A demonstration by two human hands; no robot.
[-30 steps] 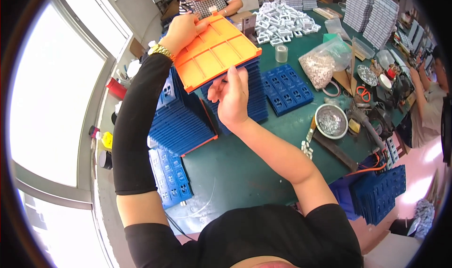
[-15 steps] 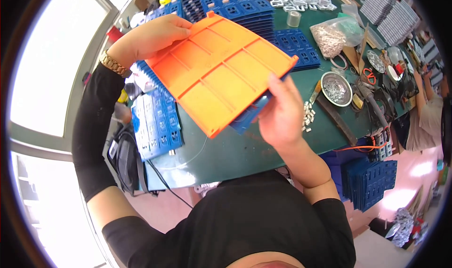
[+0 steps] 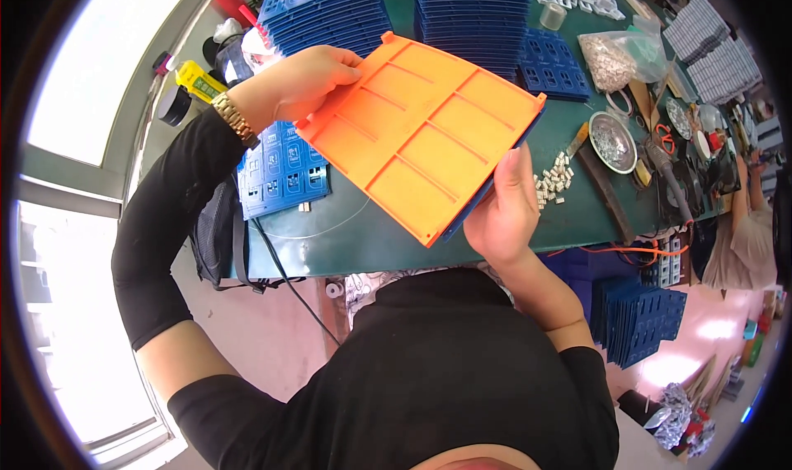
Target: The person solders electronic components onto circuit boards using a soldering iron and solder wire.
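- One orange panel (image 3: 412, 123) hung over the green desk (image 3: 388, 247), wearer's 12 o'clock; blue panel (image 3: 458, 222) showed beneath.
- Left hand (image 3: 305, 84): fingers closed on its 10 o'clock edge.
- Right hand (image 3: 506, 218): held 4 o'clock edge; most fingers hidden.
- Blue stack (image 3: 470, 33): 1 o'clock.

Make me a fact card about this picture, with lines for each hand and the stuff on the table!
Left hand: holding the orange tray by its upper-left edge
Right hand: holding its lower-right edge
Under the tray: a blue panel, edge showing
Table: green
On the table: stacked blue panels, metal bowl, small pale pieces
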